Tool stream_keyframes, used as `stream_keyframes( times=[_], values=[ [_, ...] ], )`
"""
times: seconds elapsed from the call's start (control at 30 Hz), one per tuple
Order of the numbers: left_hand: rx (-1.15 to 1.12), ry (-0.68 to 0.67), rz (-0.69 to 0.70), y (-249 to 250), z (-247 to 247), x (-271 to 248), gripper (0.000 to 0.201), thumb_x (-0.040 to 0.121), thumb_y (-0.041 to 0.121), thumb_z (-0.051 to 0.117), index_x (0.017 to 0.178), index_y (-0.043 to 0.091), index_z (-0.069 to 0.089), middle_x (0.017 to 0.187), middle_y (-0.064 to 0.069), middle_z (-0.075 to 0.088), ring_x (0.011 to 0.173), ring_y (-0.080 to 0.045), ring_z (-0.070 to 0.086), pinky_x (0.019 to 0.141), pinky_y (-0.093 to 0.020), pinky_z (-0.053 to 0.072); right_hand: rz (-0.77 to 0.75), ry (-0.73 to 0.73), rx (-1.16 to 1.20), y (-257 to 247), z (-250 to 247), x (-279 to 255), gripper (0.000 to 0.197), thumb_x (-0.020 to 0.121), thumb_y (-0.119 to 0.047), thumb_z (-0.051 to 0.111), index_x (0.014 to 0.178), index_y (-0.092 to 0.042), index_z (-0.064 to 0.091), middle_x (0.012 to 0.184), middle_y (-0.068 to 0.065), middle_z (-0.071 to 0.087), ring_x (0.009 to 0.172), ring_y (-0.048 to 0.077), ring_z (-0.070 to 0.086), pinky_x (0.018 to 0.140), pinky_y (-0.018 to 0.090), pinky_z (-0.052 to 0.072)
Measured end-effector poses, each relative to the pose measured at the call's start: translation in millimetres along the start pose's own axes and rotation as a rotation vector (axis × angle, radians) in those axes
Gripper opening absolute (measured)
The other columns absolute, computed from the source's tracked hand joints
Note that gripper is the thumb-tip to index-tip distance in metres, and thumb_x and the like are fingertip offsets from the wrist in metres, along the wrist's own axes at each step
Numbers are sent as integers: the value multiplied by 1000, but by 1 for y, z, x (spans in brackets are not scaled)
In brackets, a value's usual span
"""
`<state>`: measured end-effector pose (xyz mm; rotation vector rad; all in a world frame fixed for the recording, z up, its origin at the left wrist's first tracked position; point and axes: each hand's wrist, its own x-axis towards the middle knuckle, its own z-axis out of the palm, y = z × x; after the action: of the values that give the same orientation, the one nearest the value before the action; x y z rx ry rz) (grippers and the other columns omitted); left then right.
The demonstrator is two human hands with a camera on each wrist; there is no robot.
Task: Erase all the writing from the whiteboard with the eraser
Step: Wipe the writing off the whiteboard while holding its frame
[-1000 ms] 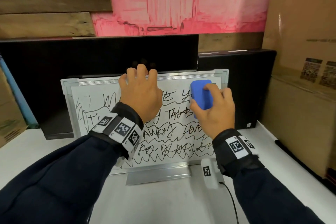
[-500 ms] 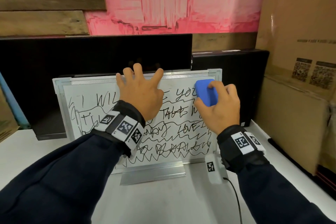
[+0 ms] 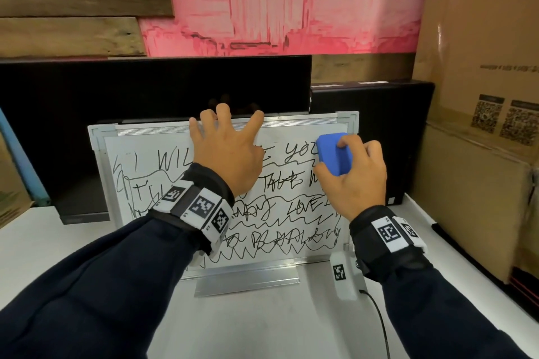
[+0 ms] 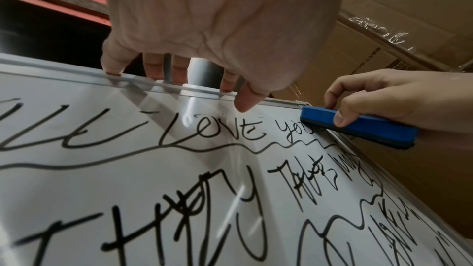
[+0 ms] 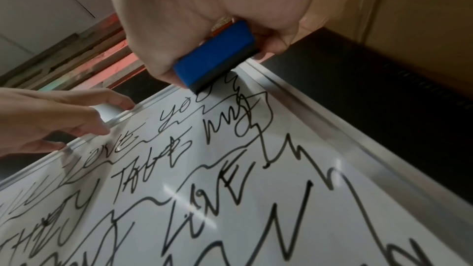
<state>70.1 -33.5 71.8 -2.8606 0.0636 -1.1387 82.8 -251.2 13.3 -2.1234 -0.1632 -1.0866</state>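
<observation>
Since a second ago the right hand (image 3: 357,178) has carried the blue eraser (image 3: 334,153) from beside the word "YOU" out toward the whiteboard's (image 3: 102,137) upper right corner, and the left hand (image 3: 226,151) has spread its fingers wider along the top rail. That left hand now hooks its fingertips (image 4: 112,68) over the aluminium frame, thumb lying on the writing face below it; how far they wrap behind the rail is hidden. The right hand pinches the eraser between thumb and curled fingers, its dark felt edge pressed to the board at the end of "YOU", covering the last letter. From the right wrist view the eraser's far end is swallowed by the palm. Black marker writing (image 3: 291,207) fills the board; the two wrists cover the middle of the top line and the left ends of the lower lines, and several words are scribbled over and unreadable. Behind the whiteboard stands a dark monitor (image 3: 145,87), its left edge cut off, and to the board's right cardboard boxes (image 3: 478,154) run out of frame.
</observation>
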Motion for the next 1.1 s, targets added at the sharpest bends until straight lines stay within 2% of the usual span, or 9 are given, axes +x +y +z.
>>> stream_keyframes(
  times=[0.1,0.2,0.27,0.47,0.57,0.7,0.8,0.97,1.1],
  values=[
    [-1,6,-2,-1,1,0,58,89,38,51,145,32,36,132,-20,39,116,-41,37,110,-65,28,4,39,-13,3,-1,2,45,81,-39,76,117,-20,58,104,2,42,83,15,47,65,11,33],
    [-6,21,3,-2,2,-1,59,89,39,52,145,32,37,132,-19,40,115,-41,38,110,-64,28,16,-2,-33,4,-2,-1,45,78,-41,76,113,-22,55,103,1,41,80,19,49,67,26,44],
    [-9,15,3,-3,2,-1,60,89,41,52,147,33,36,133,-18,39,118,-40,37,111,-64,27,30,-24,-37,6,-3,-3,45,76,-40,76,110,-22,53,102,2,40,78,19,49,67,29,45],
    [-18,13,11,-4,3,-3,61,90,44,52,148,33,36,136,-18,39,121,-41,37,112,-64,26,25,-49,-34,8,-3,-6,46,79,-39,76,114,-21,54,104,1,40,82,16,47,67,24,39],
    [-25,13,14,-5,4,-3,62,90,45,53,148,33,35,136,-19,39,122,-42,36,113,-65,25,16,-50,-38,9,-2,-6,46,78,-40,77,113,-20,54,104,1,40,81,16,47,63,16,34],
    [-17,4,15,-5,5,-3,64,90,48,51,150,33,34,139,-19,38,125,-43,35,114,-65,23,-13,0,-42,11,-2,-4,44,81,-37,77,116,-18,59,105,2,43,83,15,47,66,7,29],
    [-18,-5,8,-4,5,-3,65,91,49,51,151,34,32,141,-18,36,128,-43,33,116,-65,21,-6,-49,-32,11,-3,-8,46,77,-39,78,113,-19,59,103,1,42,82,15,46,65,8,30],
    [-12,-5,13,-5,5,-3,66,91,50,51,152,34,31,142,-18,35,128,-43,33,116,-64,21,-49,21,-17,9,-6,3,43,81,-36,78,116,-18,62,105,2,45,85,12,45,69,2,28],
    [-4,-9,19,-6,5,-3,67,91,51,50,152,34,30,142,-18,35,129,-42,33,116,-64,21,-37,-69,-32,8,-4,-7,44,74,-40,79,108,-21,58,99,0,42,80,15,47,64,10,31]
  ],
)
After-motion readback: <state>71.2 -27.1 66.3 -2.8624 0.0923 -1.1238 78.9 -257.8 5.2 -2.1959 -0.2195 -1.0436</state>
